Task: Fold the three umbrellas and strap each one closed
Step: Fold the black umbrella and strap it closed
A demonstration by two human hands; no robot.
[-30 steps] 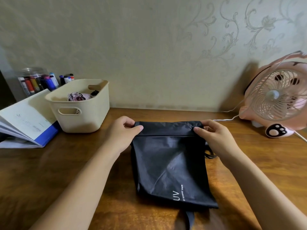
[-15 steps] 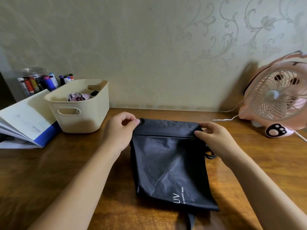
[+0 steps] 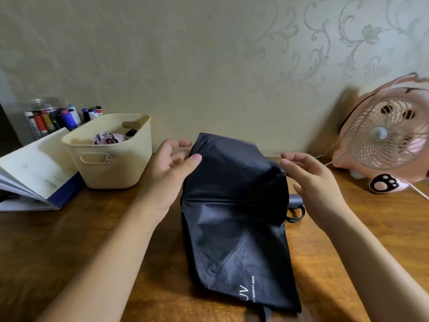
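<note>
The wooden counter [image 3: 69, 252] runs from the near edge of view to the patterned wall [image 3: 185, 54] at its far edge. Bare wood shows on the near left and near right of the black umbrella [image 3: 234, 228].

The umbrella lies in the middle, its flattened canopy stretching from near, where white "UV" lettering shows, to far. There its far flap stands raised and blurred. Its grey handle [image 3: 296, 202] pokes out on the right side.

A pink fan [image 3: 380, 135] fills the far right, well apart from the canopy. A cream basket [image 3: 104, 140] stands far left, just beside the left wrist, and an open book [image 3: 34, 168] leans against it on the left. A jar of markers [image 3: 46, 117] sits behind them, against the wall.

The left hand [image 3: 171, 163] is at the flap's far-left corner. Its thumb lies on the fabric and its fingers go behind it, pinching that corner. The right hand [image 3: 311, 173] hovers at the canopy's right edge, above the handle. It is released, with its fingers loosely curved, and I cannot tell whether the fingertips touch the fabric.
</note>
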